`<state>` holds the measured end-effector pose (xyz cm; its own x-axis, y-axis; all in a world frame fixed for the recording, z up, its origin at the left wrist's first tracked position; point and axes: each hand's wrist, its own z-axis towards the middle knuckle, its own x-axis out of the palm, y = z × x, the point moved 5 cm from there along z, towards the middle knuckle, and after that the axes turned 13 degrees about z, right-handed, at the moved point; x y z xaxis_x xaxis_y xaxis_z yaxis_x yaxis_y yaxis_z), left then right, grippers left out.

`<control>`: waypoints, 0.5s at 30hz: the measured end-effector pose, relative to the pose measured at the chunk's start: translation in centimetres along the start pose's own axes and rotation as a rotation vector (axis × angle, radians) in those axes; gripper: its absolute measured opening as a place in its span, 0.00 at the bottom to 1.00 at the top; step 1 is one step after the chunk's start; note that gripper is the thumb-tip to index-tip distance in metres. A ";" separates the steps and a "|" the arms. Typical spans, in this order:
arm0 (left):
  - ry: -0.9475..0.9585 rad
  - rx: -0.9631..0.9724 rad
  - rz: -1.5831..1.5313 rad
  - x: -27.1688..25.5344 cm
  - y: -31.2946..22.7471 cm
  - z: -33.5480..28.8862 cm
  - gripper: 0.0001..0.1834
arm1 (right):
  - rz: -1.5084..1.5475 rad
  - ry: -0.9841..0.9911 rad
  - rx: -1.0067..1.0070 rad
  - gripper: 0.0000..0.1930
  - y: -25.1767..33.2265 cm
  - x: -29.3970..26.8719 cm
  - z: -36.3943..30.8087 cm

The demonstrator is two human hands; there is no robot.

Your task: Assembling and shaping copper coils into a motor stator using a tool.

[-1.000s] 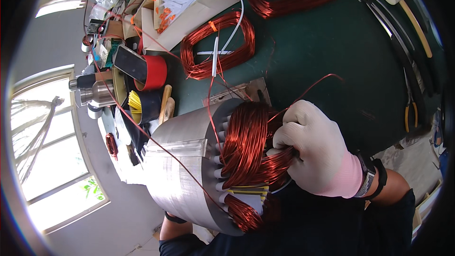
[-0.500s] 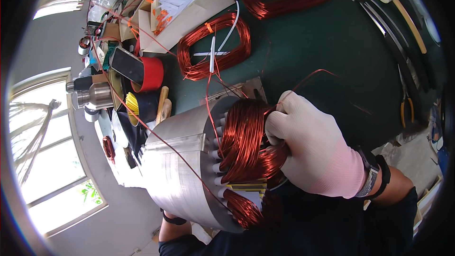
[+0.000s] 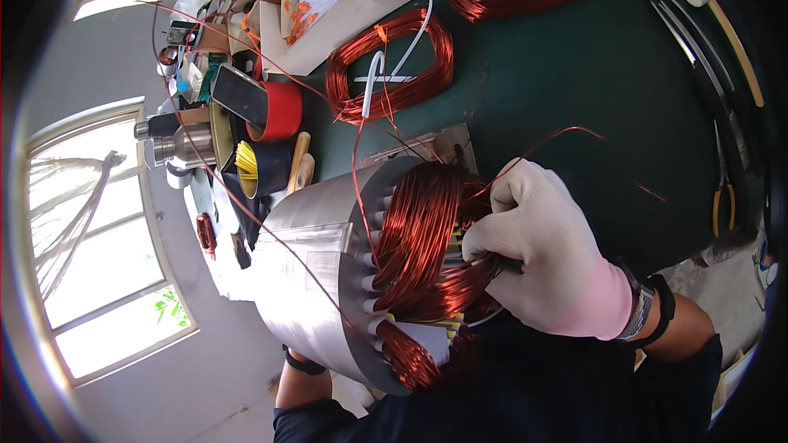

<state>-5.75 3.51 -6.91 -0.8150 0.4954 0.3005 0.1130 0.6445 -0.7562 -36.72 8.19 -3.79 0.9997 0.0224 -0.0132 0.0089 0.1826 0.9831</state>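
A silver metal stator core (image 3: 308, 279) lies on its side in front of me, its slotted end facing right. Bundles of reddish copper winding (image 3: 414, 230) loop out of the slots, with yellow-edged white insulation strips between them. My right hand (image 3: 546, 250), in a white glove with a pink cuff, is closed at the open end, its curled fingers on the copper wires. What the fingertips pinch is partly hidden. A loose wire end (image 3: 566, 130) rises past the knuckles. Behind the core, my left hand is out of sight; only the left forearm (image 3: 300, 381) with a black wristband shows.
Two tied copper coils (image 3: 447, 53) lie on the dark green table, white sleeving beside the nearer. A box of white slips (image 3: 341, 8), a phone (image 3: 240, 94), a red holder (image 3: 279, 111) and a steel bottle (image 3: 193, 146) stand left. A mallet (image 3: 730, 41) and pliers (image 3: 722, 189) lie right.
The view has shifted, so the table things appear further right and higher. My right thumb and fingers have moved a little at the winding, uncovering yellow strips and a gap between the copper bundles.
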 end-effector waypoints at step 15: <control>-0.067 0.010 0.005 -0.7 0.0 -2.3 0.34 | -0.085 0.034 -0.043 0.13 -0.4 0.0 0.5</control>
<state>-3.86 4.47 -5.78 -0.8507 0.4585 0.2570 0.1122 0.6361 -0.7634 -36.71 7.68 -4.06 0.9940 0.0382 -0.1028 0.0916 0.2271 0.9696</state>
